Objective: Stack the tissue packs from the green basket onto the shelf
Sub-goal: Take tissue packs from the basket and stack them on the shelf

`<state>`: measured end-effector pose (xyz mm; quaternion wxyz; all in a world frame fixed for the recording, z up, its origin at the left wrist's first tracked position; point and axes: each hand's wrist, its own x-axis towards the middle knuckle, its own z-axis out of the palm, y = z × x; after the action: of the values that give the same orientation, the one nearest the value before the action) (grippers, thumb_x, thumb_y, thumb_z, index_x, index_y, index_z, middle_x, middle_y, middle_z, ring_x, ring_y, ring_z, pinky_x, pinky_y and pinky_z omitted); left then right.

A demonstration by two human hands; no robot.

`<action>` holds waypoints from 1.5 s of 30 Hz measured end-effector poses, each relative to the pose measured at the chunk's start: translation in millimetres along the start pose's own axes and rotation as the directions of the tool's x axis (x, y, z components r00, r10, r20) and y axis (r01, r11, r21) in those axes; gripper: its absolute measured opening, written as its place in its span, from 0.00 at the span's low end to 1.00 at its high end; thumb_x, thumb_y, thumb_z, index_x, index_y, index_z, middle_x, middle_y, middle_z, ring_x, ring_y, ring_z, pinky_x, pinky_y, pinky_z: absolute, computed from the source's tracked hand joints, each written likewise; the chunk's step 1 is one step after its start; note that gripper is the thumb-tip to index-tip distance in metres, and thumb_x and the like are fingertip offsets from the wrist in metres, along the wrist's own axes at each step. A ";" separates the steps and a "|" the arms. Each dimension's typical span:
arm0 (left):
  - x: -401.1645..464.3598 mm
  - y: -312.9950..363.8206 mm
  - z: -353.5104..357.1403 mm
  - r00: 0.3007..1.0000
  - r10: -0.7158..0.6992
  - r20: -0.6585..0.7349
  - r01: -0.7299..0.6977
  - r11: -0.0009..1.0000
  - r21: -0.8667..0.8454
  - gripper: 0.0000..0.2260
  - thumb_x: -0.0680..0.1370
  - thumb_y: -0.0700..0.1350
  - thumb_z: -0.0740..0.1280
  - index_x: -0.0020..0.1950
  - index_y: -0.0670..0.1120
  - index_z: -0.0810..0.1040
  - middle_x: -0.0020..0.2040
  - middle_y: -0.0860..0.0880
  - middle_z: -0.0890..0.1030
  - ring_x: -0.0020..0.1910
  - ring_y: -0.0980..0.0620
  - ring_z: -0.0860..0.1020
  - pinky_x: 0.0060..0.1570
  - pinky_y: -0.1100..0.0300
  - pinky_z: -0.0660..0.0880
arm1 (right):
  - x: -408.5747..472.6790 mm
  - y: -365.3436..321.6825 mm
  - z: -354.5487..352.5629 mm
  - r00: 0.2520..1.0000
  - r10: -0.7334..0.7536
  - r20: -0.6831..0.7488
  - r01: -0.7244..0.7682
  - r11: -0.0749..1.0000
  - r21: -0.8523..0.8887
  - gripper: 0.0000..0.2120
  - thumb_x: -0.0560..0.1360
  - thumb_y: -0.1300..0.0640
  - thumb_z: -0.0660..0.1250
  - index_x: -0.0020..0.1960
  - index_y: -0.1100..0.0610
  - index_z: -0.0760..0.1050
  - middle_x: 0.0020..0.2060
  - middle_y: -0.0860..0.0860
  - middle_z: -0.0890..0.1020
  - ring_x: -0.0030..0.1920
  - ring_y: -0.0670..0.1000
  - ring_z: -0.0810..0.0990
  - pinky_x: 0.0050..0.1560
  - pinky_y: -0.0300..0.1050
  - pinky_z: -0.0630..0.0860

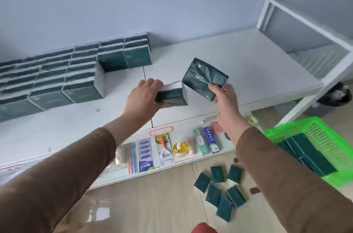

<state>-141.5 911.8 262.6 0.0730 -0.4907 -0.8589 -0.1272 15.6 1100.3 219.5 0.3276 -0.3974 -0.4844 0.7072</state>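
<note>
Currently, stacked tissue packs (57, 80) fill the shelf (238, 64) beyond the left hand (142, 97), whose fingers clasp one pack (172, 95) just above the shelf surface. The right hand (224, 99) pinches a second pack (204, 78), tilted, above its fingertips. Below the wrists, loose packs (219, 188) remain on the floor; the green basket (324, 137) holds several more. Judged roughly half complete.

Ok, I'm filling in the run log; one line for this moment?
left hand: holds pack on shelf | right hand: holds second pack above shelf | green basket: packs remain
</note>
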 end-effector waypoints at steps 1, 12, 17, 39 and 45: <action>5.7 -19.7 -5.3 1.000 -0.011 -0.010 0.012 0.999 0.050 0.21 0.72 0.50 0.74 0.62 0.50 0.73 0.57 0.49 0.77 0.57 0.45 0.72 0.52 0.49 0.72 | 3.3 -3.1 20.3 1.000 -0.013 0.029 0.014 0.999 -0.029 0.18 0.65 0.50 0.77 0.42 0.50 0.67 0.42 0.52 0.71 0.42 0.50 0.73 0.46 0.47 0.70; 103.9 -193.0 7.6 0.975 -0.222 -0.006 0.219 0.957 0.189 0.22 0.71 0.47 0.76 0.61 0.48 0.72 0.53 0.48 0.79 0.57 0.43 0.69 0.52 0.46 0.74 | 117.7 28.0 148.0 0.956 -0.094 0.278 0.197 0.908 -0.369 0.19 0.68 0.58 0.77 0.51 0.57 0.68 0.47 0.53 0.78 0.45 0.49 0.77 0.45 0.42 0.74; 130.8 -237.7 22.3 0.947 -0.318 0.042 0.299 0.922 0.244 0.25 0.70 0.45 0.77 0.60 0.47 0.68 0.50 0.48 0.79 0.56 0.43 0.70 0.46 0.47 0.75 | 162.1 38.6 199.9 0.905 -0.082 0.417 0.307 0.804 -0.509 0.21 0.69 0.63 0.76 0.56 0.67 0.70 0.50 0.53 0.80 0.47 0.46 0.79 0.39 0.27 0.73; 130.9 -242.5 28.7 0.961 -0.275 0.032 0.266 0.949 0.169 0.26 0.71 0.46 0.75 0.65 0.46 0.69 0.58 0.46 0.73 0.57 0.43 0.71 0.57 0.49 0.73 | 171.1 68.6 243.2 0.930 -0.142 0.339 0.338 0.694 -0.636 0.35 0.69 0.51 0.77 0.69 0.55 0.63 0.57 0.51 0.72 0.58 0.53 0.72 0.59 0.47 0.72; 101.5 -152.8 31.9 0.987 -0.154 0.044 0.154 0.988 0.003 0.24 0.74 0.49 0.72 0.67 0.46 0.70 0.63 0.46 0.73 0.63 0.44 0.70 0.60 0.49 0.72 | 111.2 44.7 138.9 0.921 -0.255 0.295 0.390 0.612 -0.688 0.23 0.72 0.53 0.72 0.64 0.54 0.69 0.59 0.50 0.74 0.59 0.52 0.72 0.59 0.48 0.72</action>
<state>-324.7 930.4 235.0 0.0441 -0.4256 -0.8956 -0.1220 -162.3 1121.5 179.9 0.2201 -0.3400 -0.8165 0.4115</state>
